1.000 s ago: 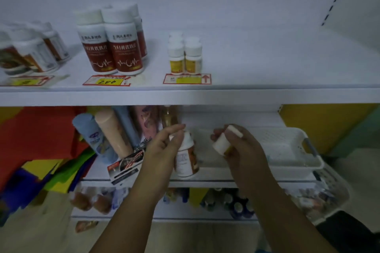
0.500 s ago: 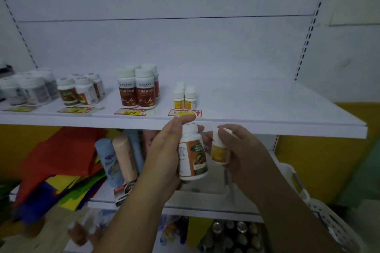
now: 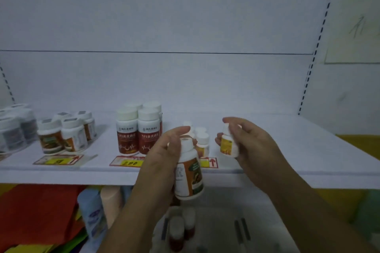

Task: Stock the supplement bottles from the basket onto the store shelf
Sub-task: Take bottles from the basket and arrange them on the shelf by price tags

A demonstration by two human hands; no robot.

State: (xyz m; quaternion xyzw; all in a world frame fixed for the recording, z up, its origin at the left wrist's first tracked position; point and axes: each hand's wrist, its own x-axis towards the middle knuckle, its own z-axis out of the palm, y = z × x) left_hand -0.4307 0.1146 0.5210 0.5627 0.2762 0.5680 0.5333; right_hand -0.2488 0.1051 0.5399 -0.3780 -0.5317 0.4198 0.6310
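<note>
Placing step here: left hand grips the orange-label bottle at the shelf edge, right hand holds the small yellow-label bottle over the shelf. Next, probably set each beside its matching group.

Right of the small yellow-labelled bottles, the shelf gives wide open room as far as the slotted upright. Just left of them the red-labelled bottles stand packed. Further left come the orange-labelled bottles, with a bare lane between the two groups. In front of them the left hand and its held bottle bar the way. The right hand, gripping a small bottle, hangs just right.
</note>
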